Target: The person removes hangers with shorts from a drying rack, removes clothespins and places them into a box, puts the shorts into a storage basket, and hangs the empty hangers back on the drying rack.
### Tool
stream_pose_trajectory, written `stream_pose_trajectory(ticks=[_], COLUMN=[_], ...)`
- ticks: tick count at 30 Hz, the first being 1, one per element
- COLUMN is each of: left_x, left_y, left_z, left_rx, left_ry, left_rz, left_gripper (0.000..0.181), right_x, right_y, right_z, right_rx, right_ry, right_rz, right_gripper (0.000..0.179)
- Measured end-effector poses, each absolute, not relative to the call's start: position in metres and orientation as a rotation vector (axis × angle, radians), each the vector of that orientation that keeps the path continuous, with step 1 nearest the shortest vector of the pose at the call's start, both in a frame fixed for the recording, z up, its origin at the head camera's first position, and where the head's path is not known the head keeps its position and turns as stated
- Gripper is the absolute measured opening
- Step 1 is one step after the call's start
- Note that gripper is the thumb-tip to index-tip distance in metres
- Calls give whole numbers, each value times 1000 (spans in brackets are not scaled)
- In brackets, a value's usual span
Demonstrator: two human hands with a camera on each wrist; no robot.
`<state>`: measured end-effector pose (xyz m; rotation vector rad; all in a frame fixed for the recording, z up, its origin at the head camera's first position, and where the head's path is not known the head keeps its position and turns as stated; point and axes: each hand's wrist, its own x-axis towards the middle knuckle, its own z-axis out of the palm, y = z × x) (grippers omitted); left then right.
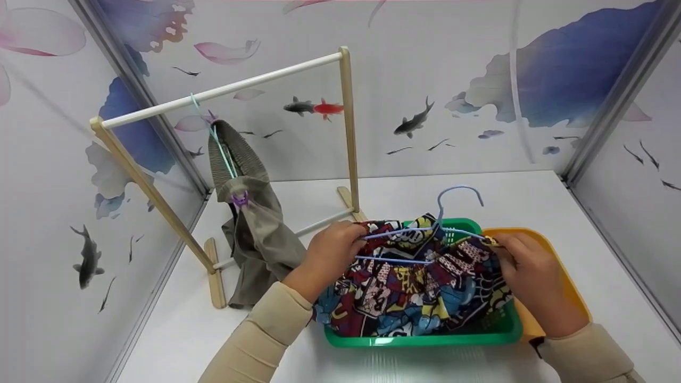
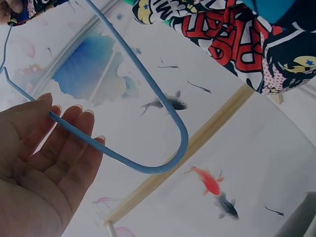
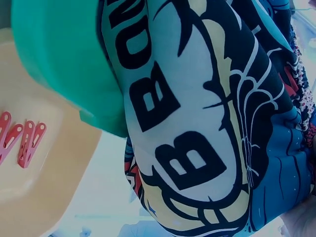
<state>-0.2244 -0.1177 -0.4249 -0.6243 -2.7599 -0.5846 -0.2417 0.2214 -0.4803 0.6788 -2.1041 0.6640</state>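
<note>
A blue wire hanger [image 1: 391, 260] is partly inside the gathered waist of a comic-print garment [image 1: 404, 303], its hook pointing up. My left hand [image 1: 334, 250] pinches the hanger's left end between thumb and fingers; in the left wrist view the hanger's rounded corner [image 2: 148, 169] extends bare past the fingertips. At the other end, my right hand [image 1: 534, 276] grips the garment's waistband beside the hanger's right arm. The garment hangs over a green basket [image 1: 425, 341]. Its printed cloth [image 3: 187, 123] fills much of the right wrist view, which hides the right fingers.
Left of the basket stands a wooden rack with a white top rail [image 1: 266, 78]. Grey-green trousers [image 1: 260, 229] hang there on a light-green hanger, with a purple clip [image 1: 239, 199] at the waist. A yellow tub [image 1: 553, 252] behind the basket's right side contains pink clothespins [image 3: 32, 143].
</note>
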Motion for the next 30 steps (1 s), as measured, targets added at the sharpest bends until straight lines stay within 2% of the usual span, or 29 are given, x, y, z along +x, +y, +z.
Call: stream_pose_trajectory(ticks=[2,11,30], left_x=[-224,-225,-220], left_y=[-120,-126,-144], left_z=[-427,-432,-458], left_rx=[-625,-629,-591], left_ry=[-2769,-2776,-2543], left_rz=[-592,-555,-522], left_gripper=[8,11,4], right_x=[-242,-247,-251], right_y=[221,214,215], right_z=[-480,-477,-482], right_rx=[685,731,730], right_ry=[-2118,-2149,-2390], right_rz=[655,564,611], right_gripper=[28,32,25])
